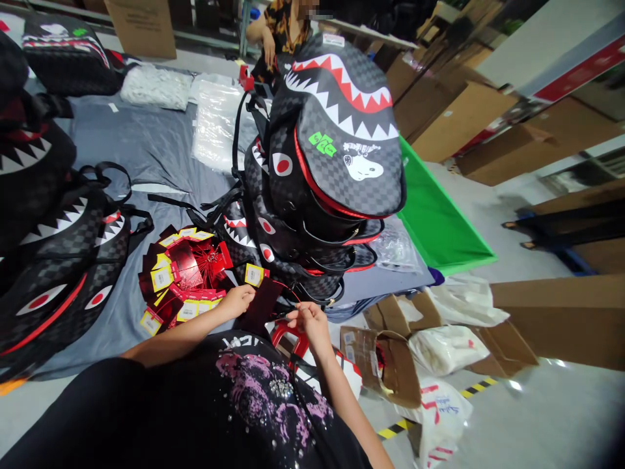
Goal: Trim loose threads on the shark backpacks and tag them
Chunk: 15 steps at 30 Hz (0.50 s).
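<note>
My left hand (pixel 237 301) is closed on a dark hang tag (pixel 260 305) in front of my body. A yellow-and-white label (pixel 254 275) shows just above that hand. My right hand (pixel 310 320) pinches a thin red cord (pixel 288 287) that runs toward the tag. Just beyond the hands rises a stack of black checkered backpacks (pixel 336 176) with shark teeth, eyes and a white cartoon dog print. To the left of my left hand lies a fanned pile of red hang tags (pixel 188 264) with yellow-and-white labels and red cords.
More shark-face backpacks (pixel 53 286) are piled at the left. Plastic-wrapped packs (pixel 156 86) lie on the grey cloth (pixel 131 137). A green panel (pixel 439 221) stands behind the stack. Open cartons (pixel 390 365) and white bags (pixel 449 348) sit on the floor. Another person's hand (pixel 268 49) is across the table.
</note>
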{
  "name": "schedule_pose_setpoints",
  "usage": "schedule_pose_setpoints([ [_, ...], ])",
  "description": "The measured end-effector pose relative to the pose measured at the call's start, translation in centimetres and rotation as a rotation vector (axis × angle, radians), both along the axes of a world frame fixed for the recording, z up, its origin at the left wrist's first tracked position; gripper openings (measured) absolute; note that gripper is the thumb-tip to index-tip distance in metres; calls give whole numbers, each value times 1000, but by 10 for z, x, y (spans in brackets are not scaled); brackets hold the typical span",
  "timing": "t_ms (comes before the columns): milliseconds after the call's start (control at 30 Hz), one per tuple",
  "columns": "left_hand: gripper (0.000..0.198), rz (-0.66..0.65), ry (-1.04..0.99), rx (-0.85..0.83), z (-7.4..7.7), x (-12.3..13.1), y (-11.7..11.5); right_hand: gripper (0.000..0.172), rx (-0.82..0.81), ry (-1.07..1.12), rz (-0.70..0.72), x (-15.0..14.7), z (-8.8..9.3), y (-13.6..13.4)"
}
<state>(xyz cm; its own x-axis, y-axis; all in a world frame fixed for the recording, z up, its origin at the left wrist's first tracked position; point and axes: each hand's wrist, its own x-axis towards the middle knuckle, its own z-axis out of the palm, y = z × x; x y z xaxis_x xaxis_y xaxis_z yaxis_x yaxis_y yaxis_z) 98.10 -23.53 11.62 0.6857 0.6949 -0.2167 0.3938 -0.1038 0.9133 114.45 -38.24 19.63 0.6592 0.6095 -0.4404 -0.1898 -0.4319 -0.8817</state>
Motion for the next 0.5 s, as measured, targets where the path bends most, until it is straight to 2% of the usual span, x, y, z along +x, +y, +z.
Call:
schedule_pose_setpoints([
  [133, 20, 97, -110, 39, 6, 22, 0, 43, -28, -52, 69, -2, -4, 0],
  [267, 21, 92, -135, 109, 17, 37, 16, 35, -78, -151, 160, 4, -9, 4],
  [400, 24, 28, -156, 190, 26, 33, 19, 15, -85, -221, 130, -1, -1, 2],
  [500, 25, 22, -185, 365, 22, 23, 21, 12, -116, -189, 103, -11, 9, 3],
])
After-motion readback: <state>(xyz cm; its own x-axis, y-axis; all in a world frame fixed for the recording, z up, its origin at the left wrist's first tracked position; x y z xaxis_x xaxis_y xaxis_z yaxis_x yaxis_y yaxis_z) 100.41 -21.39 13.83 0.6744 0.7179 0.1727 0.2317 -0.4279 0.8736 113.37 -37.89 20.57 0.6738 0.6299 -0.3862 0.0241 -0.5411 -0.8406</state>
